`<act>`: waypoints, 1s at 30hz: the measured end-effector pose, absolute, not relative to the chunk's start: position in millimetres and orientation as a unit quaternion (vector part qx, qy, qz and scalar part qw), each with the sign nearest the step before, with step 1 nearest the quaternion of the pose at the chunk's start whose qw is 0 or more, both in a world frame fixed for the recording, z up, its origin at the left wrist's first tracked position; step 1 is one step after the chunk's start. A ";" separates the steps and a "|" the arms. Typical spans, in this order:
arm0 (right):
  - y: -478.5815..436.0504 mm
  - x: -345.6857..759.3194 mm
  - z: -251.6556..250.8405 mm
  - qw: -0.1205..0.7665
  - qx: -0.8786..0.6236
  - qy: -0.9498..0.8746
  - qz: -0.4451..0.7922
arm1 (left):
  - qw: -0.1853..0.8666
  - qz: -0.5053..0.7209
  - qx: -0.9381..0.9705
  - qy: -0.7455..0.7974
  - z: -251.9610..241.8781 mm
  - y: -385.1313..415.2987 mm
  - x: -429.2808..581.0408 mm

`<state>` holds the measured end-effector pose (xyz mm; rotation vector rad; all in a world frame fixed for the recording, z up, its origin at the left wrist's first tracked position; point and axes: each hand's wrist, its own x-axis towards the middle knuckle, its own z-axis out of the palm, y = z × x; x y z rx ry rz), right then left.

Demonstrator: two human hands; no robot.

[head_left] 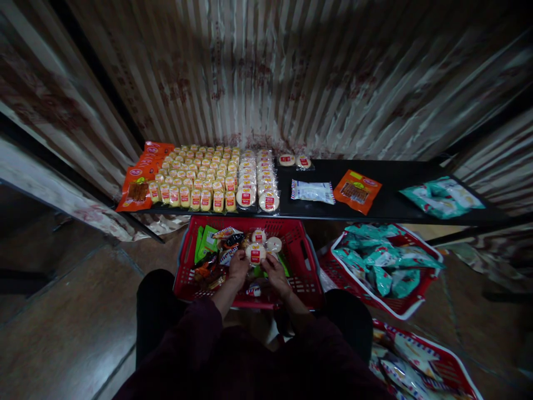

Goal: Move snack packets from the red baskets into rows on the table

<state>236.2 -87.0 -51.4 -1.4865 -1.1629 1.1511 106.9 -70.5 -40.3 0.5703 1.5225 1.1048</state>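
Both my hands are down in a red basket (306,244) in front of my knees. My left hand (238,265) and my right hand (275,272) together grip a round white packaged cake with a red label (255,253), one hand at each side. Two more round cakes (266,240) lie just behind it in the basket, among mixed snack packets (216,247). Above the basket, a low black shelf (387,208) carries rows of small yellow packaged cakes (195,178) and two columns of round white cakes (257,178).
Orange snack bags (141,175) line the shelf's left end. A white packet (312,191), an orange packet (357,191) and teal bags (441,197) lie on its right. A red basket of teal bags (385,264) and another basket (420,364) stand at my right. A curtain hangs behind.
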 end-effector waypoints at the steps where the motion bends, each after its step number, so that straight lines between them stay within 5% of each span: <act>1: -85.7 236.0 -49.9 0.454 -0.599 -0.458 0.476 | 0.552 0.466 0.247 0.645 -39.2 -69.3 106.6; 30: 11.0 203.4 55.4 0.573 -0.554 -0.491 0.351 | 0.225 0.523 0.576 0.586 74.5 -10.4 90.0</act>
